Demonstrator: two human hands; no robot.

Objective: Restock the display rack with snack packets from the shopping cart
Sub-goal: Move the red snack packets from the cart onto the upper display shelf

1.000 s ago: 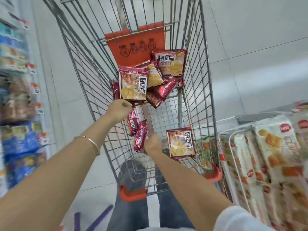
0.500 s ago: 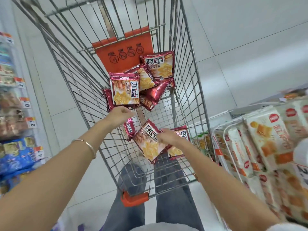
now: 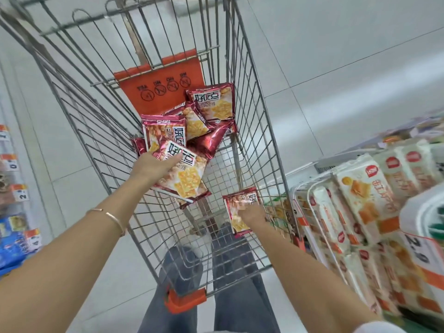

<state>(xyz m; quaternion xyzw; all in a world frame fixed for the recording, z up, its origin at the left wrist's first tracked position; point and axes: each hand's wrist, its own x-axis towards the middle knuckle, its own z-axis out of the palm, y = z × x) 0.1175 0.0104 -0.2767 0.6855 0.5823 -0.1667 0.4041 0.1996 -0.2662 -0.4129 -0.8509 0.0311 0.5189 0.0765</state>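
Inside, left fingers (image 3: 173, 159) gripping packets (image 3: 188, 180), right fingers (image 3: 241, 207) on loose packet (image 3: 236, 223) by cart wall (image 3: 263, 140), grip unclear

Person wears gold bangle (image 3: 112, 218), blue jeans (image 3: 240, 306), white sleeve (image 3: 378, 328).

In the cart (image 3: 79, 111), a heap (image 3: 211, 104) of packets lies at the far end, before the flap (image 3: 163, 85). The left hand (image 3: 153, 165) holds a stack (image 3: 185, 179) mid-cart, just before the heap. The right hand (image 3: 252, 216) lies on a packet (image 3: 240, 207) by the right wall. The rack (image 3: 360, 207) stands right of the cart, shelves (image 3: 14, 188) left.
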